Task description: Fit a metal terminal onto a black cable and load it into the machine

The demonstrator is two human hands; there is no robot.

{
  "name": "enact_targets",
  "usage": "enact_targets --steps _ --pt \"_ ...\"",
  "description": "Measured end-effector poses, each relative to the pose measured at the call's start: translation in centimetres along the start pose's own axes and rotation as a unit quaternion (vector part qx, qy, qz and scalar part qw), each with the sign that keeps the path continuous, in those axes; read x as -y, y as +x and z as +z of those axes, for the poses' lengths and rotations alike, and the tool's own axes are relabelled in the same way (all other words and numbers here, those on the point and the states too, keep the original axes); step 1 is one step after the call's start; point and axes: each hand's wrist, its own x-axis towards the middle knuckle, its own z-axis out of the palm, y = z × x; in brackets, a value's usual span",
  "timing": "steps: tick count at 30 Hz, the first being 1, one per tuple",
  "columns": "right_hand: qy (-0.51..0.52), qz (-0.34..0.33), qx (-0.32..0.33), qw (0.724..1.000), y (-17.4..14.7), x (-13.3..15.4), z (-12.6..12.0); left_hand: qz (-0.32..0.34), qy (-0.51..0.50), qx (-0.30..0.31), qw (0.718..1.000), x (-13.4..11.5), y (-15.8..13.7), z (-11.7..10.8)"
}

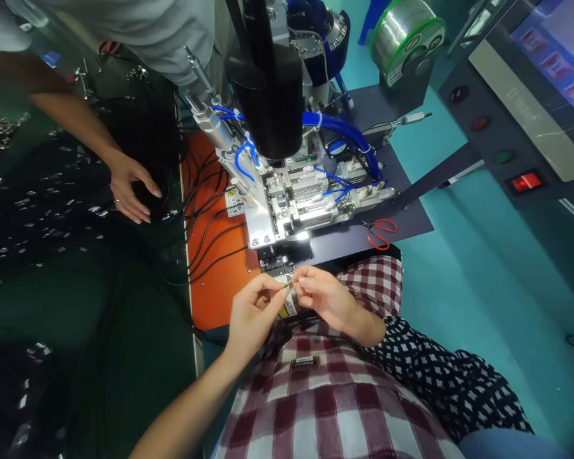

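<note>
My left hand (252,311) is closed, thumb and forefinger pinching a tiny wire end (289,281) in front of my apron. From the other side, my right hand (326,296) pinches at the same spot, its fingertips almost touching those of the left. Fingers hide most of the piece, so its exact kind is hard to make out. Just beyond the hands stands a bench machine (310,207) with metal slides, blue air tubes and a small bright light. A label with yellow on it (289,309) shows below my fingers.
Red-handled pliers (382,233) lie on the machine's dark base plate. Black cables (210,217) cross the orange board (210,299). A co-worker's hand (131,186) rests over the dark table, where small metal parts (0,129) lie. A solder wire spool (409,41) and a control box (507,137) stand right.
</note>
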Motion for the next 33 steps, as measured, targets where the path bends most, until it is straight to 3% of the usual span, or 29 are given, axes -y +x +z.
enact_targets --steps 8,13,15,23,26,29,33 --pt "0.008 0.007 0.0 1.0 0.1 -0.3 0.3 0.011 0.003 -0.005 1.0 -0.1 -0.3 0.1" --pt "-0.097 -0.13 -0.045 0.986 0.2 -0.9 0.5 0.005 -0.009 -0.011 1.0 0.0 -0.3 0.2" --pt "-0.131 -0.149 -0.052 0.979 0.2 -1.0 0.5 -0.004 -0.018 -0.008 1.0 0.1 -0.3 0.2" --pt "-0.171 -0.105 -0.041 0.979 0.0 -0.3 0.8 -0.023 -0.05 -0.011 0.998 0.8 -0.4 0.0" --pt "-0.157 -0.057 -0.005 0.986 0.1 0.0 0.7 -0.03 -0.073 0.006 0.997 1.3 -0.4 -0.3" --pt "-0.123 -0.011 0.036 0.992 0.2 0.0 0.5 -0.08 -0.114 0.039 0.989 1.5 -0.3 -0.5" --pt "-0.165 -0.046 0.031 0.985 0.1 -0.2 0.4 -0.1 -0.119 0.036 0.987 1.0 -0.1 -0.3"
